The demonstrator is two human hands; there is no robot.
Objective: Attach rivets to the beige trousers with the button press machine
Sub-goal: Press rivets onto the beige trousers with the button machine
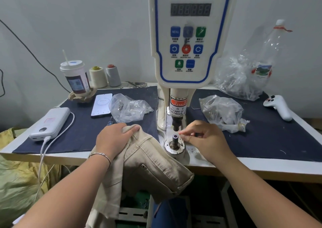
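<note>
The beige trousers (153,166) hang over the table's front edge, bunched just left of the machine's lower die (174,138). My left hand (115,137) grips the upper fold of the fabric. My right hand (202,137) hovers to the right of the die, thumb and forefinger pinched together at its top; whatever they hold is too small to make out. The button press machine (188,36) rises at the centre, its punch (176,125) raised above the die. One rivet (143,166) shows on the trousers.
Two plastic bags of metal parts lie on the dark cloth, one left (129,108) and one right (223,112) of the machine. A phone (102,104), power bank (50,124), cup (76,77), thread cones (104,77), white controller (278,106) and bottle (266,57) surround them.
</note>
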